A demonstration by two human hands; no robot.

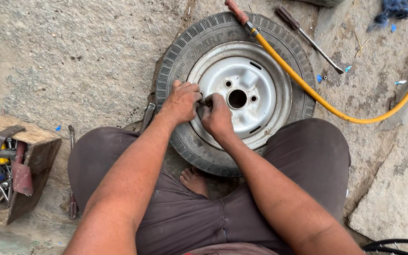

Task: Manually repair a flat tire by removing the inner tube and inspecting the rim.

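A small black tyre (185,52) on a white steel rim (253,82) lies flat on the concrete ground in front of me. My left hand (181,100) and my right hand (216,114) meet at the rim's left edge, fingers pinched together on something small there, probably the valve; the thing itself is hidden by my fingers. My knees in dark trousers frame the tyre, and a bare foot (193,181) shows below it.
A yellow air hose (308,87) with a red-handled end (237,12) crosses the tyre's top right. A long screwdriver (310,40) lies beyond. A wooden tool box (10,170) stands at left. A flat tool (147,116) lies beside the tyre.
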